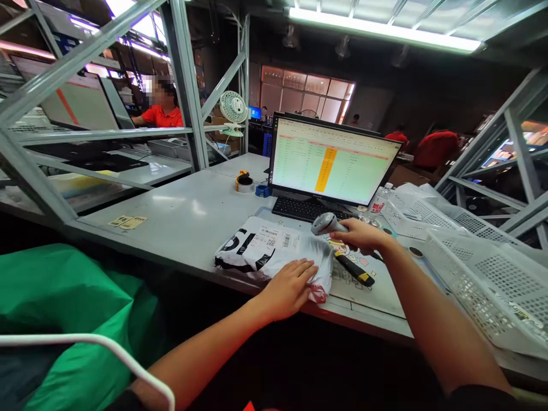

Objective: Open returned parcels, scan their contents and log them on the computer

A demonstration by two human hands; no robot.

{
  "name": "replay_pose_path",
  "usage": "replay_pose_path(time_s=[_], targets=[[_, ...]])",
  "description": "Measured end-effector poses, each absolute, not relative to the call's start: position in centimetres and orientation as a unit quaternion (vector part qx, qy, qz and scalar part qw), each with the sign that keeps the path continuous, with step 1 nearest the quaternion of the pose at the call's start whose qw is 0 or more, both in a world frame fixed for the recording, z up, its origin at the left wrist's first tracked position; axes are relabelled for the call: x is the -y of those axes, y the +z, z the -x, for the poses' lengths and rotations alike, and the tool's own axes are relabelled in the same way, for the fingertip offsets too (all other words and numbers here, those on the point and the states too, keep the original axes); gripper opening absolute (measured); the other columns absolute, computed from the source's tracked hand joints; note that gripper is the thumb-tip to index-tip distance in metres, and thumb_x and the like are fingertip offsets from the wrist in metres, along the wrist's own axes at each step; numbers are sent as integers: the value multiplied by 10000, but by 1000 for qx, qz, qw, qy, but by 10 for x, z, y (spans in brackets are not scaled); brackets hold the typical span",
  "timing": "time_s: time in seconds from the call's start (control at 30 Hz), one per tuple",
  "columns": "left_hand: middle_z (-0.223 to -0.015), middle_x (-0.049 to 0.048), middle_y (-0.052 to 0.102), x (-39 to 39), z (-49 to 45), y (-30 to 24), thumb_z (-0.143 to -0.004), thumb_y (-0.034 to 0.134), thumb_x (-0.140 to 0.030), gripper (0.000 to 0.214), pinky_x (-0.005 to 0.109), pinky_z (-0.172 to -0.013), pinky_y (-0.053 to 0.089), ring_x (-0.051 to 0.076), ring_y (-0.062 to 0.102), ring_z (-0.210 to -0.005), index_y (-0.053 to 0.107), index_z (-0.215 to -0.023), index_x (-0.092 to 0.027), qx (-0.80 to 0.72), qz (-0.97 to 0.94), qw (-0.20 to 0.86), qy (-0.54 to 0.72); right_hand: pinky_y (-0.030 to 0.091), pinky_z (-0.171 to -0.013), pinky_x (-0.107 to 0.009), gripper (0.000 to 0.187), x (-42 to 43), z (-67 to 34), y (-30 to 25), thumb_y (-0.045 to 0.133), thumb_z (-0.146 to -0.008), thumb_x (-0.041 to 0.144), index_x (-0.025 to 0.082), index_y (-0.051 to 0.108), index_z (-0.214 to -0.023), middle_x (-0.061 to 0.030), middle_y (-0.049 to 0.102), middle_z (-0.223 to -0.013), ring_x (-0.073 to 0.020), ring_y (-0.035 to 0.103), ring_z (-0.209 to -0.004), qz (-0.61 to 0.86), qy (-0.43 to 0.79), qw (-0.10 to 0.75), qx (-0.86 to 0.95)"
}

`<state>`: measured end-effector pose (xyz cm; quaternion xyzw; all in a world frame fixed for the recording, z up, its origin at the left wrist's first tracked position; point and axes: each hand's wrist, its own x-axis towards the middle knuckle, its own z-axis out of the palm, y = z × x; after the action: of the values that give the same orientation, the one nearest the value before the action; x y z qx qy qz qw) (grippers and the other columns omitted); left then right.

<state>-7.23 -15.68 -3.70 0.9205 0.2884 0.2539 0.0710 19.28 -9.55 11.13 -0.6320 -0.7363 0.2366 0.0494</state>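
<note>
A white plastic mailer parcel [244,257] with big black lettering lies at the table's front edge. On its upper face is a shipping label [276,237] with barcodes. My left hand [291,288] rests flat on the parcel's near right part, fingers stretched out. Above the parcel's right end, my right hand [362,235] is wrapped round a grey barcode scanner [325,224], whose head points left towards the label. A black and yellow utility knife [355,271] lies on the patterned mat [385,297] just below the right hand.
Behind the parcel stand a keyboard [295,209] and a lit monitor [329,162]. Tape rolls [245,182] sit left of them. White perforated baskets [479,285] line the right side. Metal frames flank the table [171,211]. A person in red [165,114] is beyond the left frame.
</note>
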Motion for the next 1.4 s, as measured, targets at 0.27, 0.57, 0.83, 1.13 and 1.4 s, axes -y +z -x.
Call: replay_pose_path(time_s=[0.27, 0.57, 0.83, 1.13, 1.4], targets=[[-1708, 136, 403, 99, 170, 4, -803, 833, -603, 933, 627, -1321, 259, 419, 323, -1606, 522, -1603, -236, -473, -864, 74, 156, 515, -903, -339, 394, 101, -280, -8, 536, -1035, 311, 87, 616, -1349, -219, 736, -1264, -316, 712, -1187, 824, 14, 53, 563], [-1736, 31, 328, 97, 184, -34, -798, 836, -623, 952, 681, -1293, 245, 410, 260, -1630, 464, -1636, -370, -539, -838, -9, 91, 540, -957, -450, 534, 80, -296, -4, 482, -1054, 485, 68, 687, -1318, -268, 741, -1228, -387, 717, -1171, 843, -41, 75, 531], [-1689, 62, 424, 90, 187, -44, -806, 823, -633, 882, 687, -1230, 350, 448, 356, -1579, 539, -1594, -357, -519, -844, -64, 120, 507, -1065, -354, 498, -25, -274, 4, 596, -985, 243, 180, 651, -1476, -163, 725, -1382, -297, 674, -1284, 794, 12, 57, 605], [-1681, 50, 438, 88, 189, -51, -761, 879, -619, 923, 689, -1219, 366, 437, 390, -1566, 551, -1581, -352, -513, -844, -75, 139, 528, -1107, -521, 410, -60, -269, -8, 638, -1050, 450, 146, 694, -1320, -146, 696, -1374, -275, 672, -1262, 809, 44, 11, 586], [-1672, 80, 455, 87, 193, -54, -803, 849, -642, 927, 711, -1210, 371, 444, 420, -1547, 515, -1607, -324, -486, -855, -99, 152, 535, -1088, -510, 482, -55, -249, 2, 617, -1053, 432, 173, 614, -1460, -168, 667, -1421, -291, 676, -1255, 783, 64, 13, 619]])
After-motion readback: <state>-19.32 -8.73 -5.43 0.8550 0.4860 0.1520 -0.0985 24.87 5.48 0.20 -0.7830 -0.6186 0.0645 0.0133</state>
